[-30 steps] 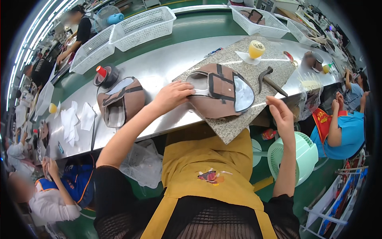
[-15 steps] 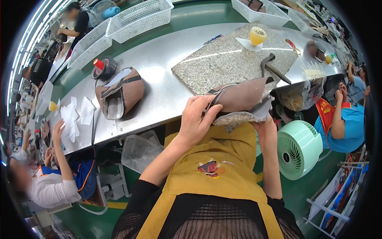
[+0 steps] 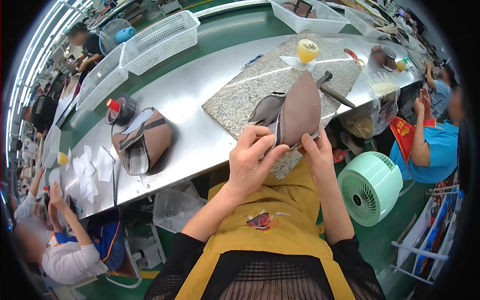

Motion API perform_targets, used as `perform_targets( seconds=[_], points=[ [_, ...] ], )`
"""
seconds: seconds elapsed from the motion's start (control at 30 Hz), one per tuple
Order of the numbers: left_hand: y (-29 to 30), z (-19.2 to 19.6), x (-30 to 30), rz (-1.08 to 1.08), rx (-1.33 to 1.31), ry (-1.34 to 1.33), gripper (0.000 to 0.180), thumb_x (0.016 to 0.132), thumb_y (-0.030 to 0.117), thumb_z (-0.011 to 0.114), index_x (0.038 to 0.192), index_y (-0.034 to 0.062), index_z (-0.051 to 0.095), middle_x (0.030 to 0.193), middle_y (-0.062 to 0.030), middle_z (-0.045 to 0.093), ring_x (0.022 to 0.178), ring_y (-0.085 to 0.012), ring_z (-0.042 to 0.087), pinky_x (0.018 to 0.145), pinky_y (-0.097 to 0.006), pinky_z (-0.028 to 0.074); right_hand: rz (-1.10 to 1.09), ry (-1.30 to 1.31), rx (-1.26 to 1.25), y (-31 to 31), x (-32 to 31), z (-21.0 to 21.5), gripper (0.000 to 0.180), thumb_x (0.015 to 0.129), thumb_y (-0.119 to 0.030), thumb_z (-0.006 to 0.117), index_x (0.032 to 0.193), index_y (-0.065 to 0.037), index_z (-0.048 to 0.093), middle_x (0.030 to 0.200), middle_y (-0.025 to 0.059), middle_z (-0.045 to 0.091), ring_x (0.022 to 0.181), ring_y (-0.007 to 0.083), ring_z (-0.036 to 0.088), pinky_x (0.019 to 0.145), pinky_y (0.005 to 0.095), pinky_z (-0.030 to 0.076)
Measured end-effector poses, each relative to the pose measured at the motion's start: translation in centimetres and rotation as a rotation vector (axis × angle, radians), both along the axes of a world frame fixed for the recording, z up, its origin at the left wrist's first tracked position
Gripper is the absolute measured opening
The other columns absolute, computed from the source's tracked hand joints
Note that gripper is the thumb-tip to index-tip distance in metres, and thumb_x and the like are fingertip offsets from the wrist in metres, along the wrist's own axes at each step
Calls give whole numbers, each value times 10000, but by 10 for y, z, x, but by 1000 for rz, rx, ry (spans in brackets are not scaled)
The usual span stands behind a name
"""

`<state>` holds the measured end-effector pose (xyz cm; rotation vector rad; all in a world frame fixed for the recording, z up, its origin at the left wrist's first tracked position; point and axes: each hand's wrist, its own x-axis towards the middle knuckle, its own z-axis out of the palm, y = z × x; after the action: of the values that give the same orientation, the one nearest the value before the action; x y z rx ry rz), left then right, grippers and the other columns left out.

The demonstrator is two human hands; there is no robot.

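Note:
Over the near edge of the stone slab [image 3: 227, 95], a brown shoe upper [image 3: 301, 110] with grey lining is held up between my two hands. My left hand [image 3: 252, 160] pinches its left lower edge, thumb and fingers together. On the right lower edge, my right hand [image 3: 319, 150] grips with the thumb in front and the fingers mostly hidden behind. A hammer [image 3: 336, 94] lies on the slab just beyond the upper. Another brown shoe upper [image 3: 152, 140] rests on the metal table to the left, beside a black round container with a red top [image 3: 119, 112].
A yellow cup [image 3: 307, 51] stands on white paper at the slab's far part. White baskets [image 3: 160, 42] line the table's far side. A green fan [image 3: 370, 187] is at my right. Co-workers sit at left and right. White paper pieces [image 3: 85, 172] lie on the left.
The shoe upper has been turned from lying sideways to standing with its brown outside toward me and its point up. My right hand has shifted left and up, its thumb now in front.

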<state>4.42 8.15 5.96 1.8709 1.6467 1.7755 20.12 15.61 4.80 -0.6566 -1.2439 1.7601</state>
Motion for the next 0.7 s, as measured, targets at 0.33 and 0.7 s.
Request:
perform_targets(
  seconds=[0.33, 0.7],
  points=[
    [12, 8, 0, -1, 25, 43, 176, 750, 91, 767, 871, 33, 654, 774, -47, 566, 603, -157, 582, 510, -286, 451, -40, -223, 169, 13, 1, 10, 518, 831, 10, 515, 1339, 18, 414, 1136, 75, 563, 1026, 136, 551, 891, 279, 450],
    [12, 24, -31, 42, -88, -367, 147, 881, 90, 663, 978, -16, 632, 836, -53, 614, 685, -120, 568, 630, -243, 459, -220, -547, 486, 34, 26, -1, 608, 790, 92, 454, 1358, -118, 511, 833, -36, 445, 702, 54, 412, 641, 182, 371]
  ],
)
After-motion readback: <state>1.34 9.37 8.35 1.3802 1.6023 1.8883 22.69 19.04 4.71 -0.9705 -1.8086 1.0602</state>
